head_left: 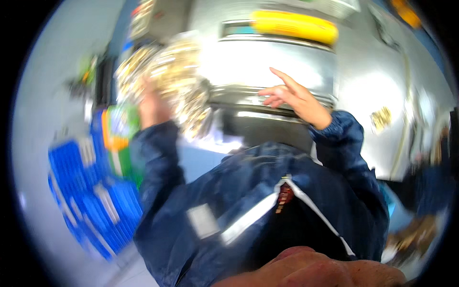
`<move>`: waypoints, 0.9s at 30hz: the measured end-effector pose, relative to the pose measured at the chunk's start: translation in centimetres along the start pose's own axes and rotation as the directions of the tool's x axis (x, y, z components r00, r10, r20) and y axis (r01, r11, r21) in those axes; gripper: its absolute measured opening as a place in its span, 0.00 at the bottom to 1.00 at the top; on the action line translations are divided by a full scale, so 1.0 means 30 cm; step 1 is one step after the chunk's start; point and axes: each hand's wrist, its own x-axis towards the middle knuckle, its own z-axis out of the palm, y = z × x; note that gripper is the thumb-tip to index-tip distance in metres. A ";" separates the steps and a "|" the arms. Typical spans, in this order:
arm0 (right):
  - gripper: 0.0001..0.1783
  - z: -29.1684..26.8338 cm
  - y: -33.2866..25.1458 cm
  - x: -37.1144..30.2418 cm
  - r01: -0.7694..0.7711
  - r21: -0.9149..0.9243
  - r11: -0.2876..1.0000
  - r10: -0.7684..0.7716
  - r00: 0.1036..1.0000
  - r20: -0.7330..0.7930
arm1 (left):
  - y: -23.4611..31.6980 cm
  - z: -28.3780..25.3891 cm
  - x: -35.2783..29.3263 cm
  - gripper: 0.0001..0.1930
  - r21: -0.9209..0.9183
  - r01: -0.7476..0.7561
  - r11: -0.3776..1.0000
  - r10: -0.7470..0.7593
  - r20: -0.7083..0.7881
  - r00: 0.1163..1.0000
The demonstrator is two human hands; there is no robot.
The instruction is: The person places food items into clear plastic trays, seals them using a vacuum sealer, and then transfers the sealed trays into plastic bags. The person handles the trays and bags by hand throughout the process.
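My left hand (154,106) is at the near left side of a heap of shiny, gold-coloured pieces (177,71), which seem to lie in or on clear plastic. Motion smears its fingers, so whether it grips any of them is hidden. Over the near right edge of a metal tray (282,62) hovers my right hand (301,101). Its index finger points out and the others are loosely apart, with nothing held. Across the tray's far side lies a yellow cylinder-shaped thing (295,26), too blurred to name.
To the right on the metal table (368,81) sits a small gold-coloured cluster (381,118). Blue ribbed crates (95,201) and a green and orange package (118,138) stand at the left. A grey box (165,19) is at the far left of the table.
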 end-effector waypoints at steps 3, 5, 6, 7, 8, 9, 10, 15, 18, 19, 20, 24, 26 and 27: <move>0.23 -0.271 0.044 -0.163 -0.113 -0.226 0.967 0.069 0.979 -0.193 | -0.143 -0.050 0.249 0.27 -0.794 0.565 -0.224 -0.652 0.553 0.519; 0.20 -0.500 0.084 -0.322 -0.132 -0.264 0.955 -0.011 0.878 -0.478 | -0.605 0.004 0.255 0.29 -0.657 0.753 -0.027 -0.671 0.570 0.473; 0.20 -0.642 0.121 -0.406 -0.255 -0.340 0.905 -0.030 0.760 -0.649 | -0.808 -0.021 0.256 0.30 -0.569 0.819 0.078 -0.686 0.565 0.458; 0.19 -0.782 0.129 -0.518 -0.180 -0.229 0.957 -0.054 0.663 -0.747 | -0.838 0.048 0.238 0.31 -0.542 0.835 0.098 -0.719 0.542 0.436; 0.17 -0.897 0.125 -0.623 -0.205 -0.206 0.957 -0.091 0.463 -0.882 | -0.861 0.092 0.243 0.33 -0.512 0.850 0.120 -0.758 0.506 0.412; 0.16 -1.073 0.200 -0.745 -0.201 -0.174 0.964 -0.113 0.283 -0.953 | -0.897 0.081 0.268 0.32 -0.426 0.898 0.107 -0.779 0.525 0.342; 0.15 -1.249 0.331 -0.823 -0.223 -0.204 0.953 -0.156 0.215 -0.964 | -1.016 -0.152 0.356 0.30 -0.408 0.873 0.267 -0.877 0.273 0.395; 0.17 -1.594 0.508 -1.202 -0.871 -0.276 0.407 -0.245 0.187 -0.951 | -0.538 0.047 0.321 0.25 0.443 0.580 0.683 -0.385 -0.457 0.802; 0.18 -1.715 0.590 -1.210 -0.865 -0.291 0.410 -0.217 0.218 -0.952 | -0.159 -0.010 0.360 0.23 0.418 0.191 0.888 0.010 -0.433 0.902; 0.18 -1.737 0.630 -1.186 -0.843 -0.309 0.440 -0.188 0.249 -0.950 | -0.034 -0.028 0.385 0.23 0.346 0.082 0.935 0.073 -0.411 0.909; 0.18 -1.760 0.646 -1.174 -0.825 -0.324 0.463 -0.164 0.280 -0.946 | 0.057 -0.015 0.385 0.21 0.240 0.010 0.971 0.078 -0.353 0.932; 0.16 -1.733 0.654 -1.163 -0.781 -0.307 0.544 -0.053 0.333 -0.941 | 0.608 0.093 0.318 0.21 -0.088 -0.109 0.990 0.098 -0.117 0.988; 0.15 -1.679 0.643 -1.166 -0.738 -0.271 0.618 -0.019 0.331 -0.944 | 0.702 0.152 0.274 0.20 -0.186 -0.130 0.974 0.132 0.003 0.991; 0.15 -1.624 0.608 -1.161 -0.721 -0.207 0.661 0.068 0.332 -0.941 | 0.688 0.214 0.259 0.19 -0.245 -0.191 0.951 0.200 0.015 0.980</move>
